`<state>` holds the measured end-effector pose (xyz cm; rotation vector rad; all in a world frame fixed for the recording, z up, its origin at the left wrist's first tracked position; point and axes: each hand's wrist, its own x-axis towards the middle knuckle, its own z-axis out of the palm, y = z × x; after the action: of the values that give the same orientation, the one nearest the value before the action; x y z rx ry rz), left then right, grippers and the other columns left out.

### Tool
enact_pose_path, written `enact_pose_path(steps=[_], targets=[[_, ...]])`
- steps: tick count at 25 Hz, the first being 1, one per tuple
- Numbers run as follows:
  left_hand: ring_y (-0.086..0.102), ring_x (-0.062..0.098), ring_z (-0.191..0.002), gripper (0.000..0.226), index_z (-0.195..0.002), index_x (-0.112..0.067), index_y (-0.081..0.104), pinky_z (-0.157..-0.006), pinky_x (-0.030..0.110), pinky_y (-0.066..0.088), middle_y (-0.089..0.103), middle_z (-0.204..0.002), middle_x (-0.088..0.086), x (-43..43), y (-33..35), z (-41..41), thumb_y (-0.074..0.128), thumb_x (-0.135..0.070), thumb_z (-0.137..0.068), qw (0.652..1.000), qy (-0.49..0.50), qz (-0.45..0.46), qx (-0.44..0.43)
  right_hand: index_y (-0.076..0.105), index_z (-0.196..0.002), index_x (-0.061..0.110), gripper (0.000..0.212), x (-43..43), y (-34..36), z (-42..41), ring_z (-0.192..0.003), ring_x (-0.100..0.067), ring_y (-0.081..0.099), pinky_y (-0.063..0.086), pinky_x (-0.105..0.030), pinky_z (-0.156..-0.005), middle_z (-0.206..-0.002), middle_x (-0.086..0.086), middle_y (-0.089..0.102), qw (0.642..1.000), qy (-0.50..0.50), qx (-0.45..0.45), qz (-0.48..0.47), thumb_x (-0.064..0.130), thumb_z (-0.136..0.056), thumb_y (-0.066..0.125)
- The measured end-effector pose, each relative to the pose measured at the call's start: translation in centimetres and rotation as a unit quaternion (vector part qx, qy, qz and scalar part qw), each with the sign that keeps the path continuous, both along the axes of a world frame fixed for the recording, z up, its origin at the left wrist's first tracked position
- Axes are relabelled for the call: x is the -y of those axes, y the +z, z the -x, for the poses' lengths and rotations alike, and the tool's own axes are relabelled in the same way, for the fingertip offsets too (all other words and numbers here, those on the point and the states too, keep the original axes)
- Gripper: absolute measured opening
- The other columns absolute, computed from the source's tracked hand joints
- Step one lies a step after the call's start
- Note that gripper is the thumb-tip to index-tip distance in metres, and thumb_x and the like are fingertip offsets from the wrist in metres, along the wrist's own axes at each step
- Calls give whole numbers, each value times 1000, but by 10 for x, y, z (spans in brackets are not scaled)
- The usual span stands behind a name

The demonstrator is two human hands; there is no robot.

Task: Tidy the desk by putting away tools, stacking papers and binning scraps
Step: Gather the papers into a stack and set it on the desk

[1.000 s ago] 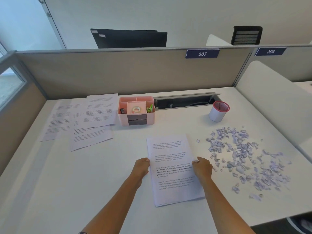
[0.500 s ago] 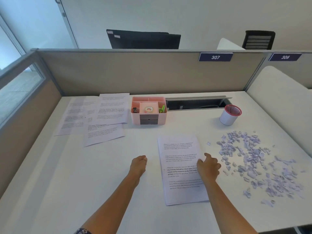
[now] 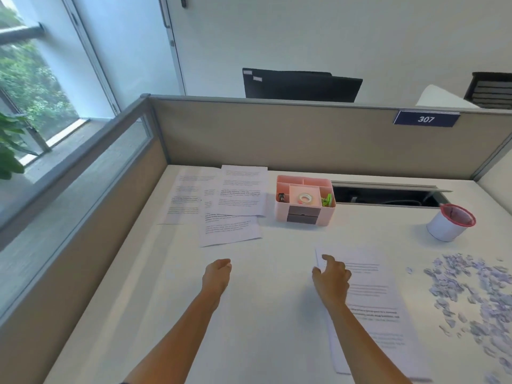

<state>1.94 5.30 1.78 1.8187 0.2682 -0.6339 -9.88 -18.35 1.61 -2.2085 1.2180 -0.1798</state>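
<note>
On white desk: papers, scraps, organizer.

Bare desk open front-left up to loose sheets, pink organizer blocks back-centre, cup & scraps crowd right side.

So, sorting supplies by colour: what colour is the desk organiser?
The organiser is pink, clearest in the head view.

Beige partition runs right across, number plate 307 clipped at its top right. Behind the partition: a dark monitor back, a black chair back, a plain white wall. Left of the partition, tall windows, daylight, green foliage outside. In front of the partition, the white desk.
</note>
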Motion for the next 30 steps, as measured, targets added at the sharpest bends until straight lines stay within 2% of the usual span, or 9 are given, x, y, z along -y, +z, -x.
enact_pose_path(steps=[8,12,16,19,22,27,30], targets=[[55,26,-119,32,-126,-15,61,-105,41,44,61,-128,8,-79,-1,-77,50,-18,-96,998,18,-48,41,45,-137,23,53,-84,-6,-89,-128,-27,38,41,-40,-99,-137,-7,47,983,168,-64,35,30,-88,62],[53,23,-124,34,-131,-15,57,-103,35,43,57,-134,5,-108,-4,-114,49,-20,-98,989,-23,-116,89,38,-143,23,63,-117,-11,-137,-135,-27,30,36,-39,-103,-147,-6,37,953,265,-112,94,37,-87,62],[47,23,-129,40,-139,-19,46,-100,33,41,49,-143,3,-128,-13,-148,47,-22,-98,969,-100,-187,129,26,-149,22,76,-141,-17,-186,-145,-28,16,28,-44,-111,-158,-8,18,914,346,-158,141,44,-86,62],[28,22,-143,52,-148,-19,32,-114,39,28,25,-158,2,-131,-21,-173,47,-24,-98,943,-168,-233,169,18,-151,22,81,-143,-19,-217,-149,-28,5,21,-48,-115,-162,-9,6,896,375,-177,160,41,-87,63],[8,22,-149,62,-153,-18,17,-118,43,17,2,-163,3,-128,-24,-201,46,-27,-99,911,-229,-283,191,10,-153,23,91,-139,-18,-245,-150,-28,-3,14,-50,-117,-163,-9,-4,879,398,-212,156,42,-85,67],[-9,22,-150,65,-155,-19,5,-120,45,5,-12,-162,5,-128,-35,-236,34,-42,-101,868,-293,-341,210,-6,-154,25,114,-129,-13,-277,-149,-30,-13,6,-53,-118,-161,-8,-17,860,427,-260,101,48,-77,74],[-13,20,-149,66,-155,-20,2,-120,47,-4,-12,-162,4,-131,-48,-236,23,-52,-100,845,-318,-365,226,-7,-154,25,109,-138,-17,-285,-149,-29,-8,8,-53,-117,-163,-5,-12,864,433,-252,55,51,-80,70]])
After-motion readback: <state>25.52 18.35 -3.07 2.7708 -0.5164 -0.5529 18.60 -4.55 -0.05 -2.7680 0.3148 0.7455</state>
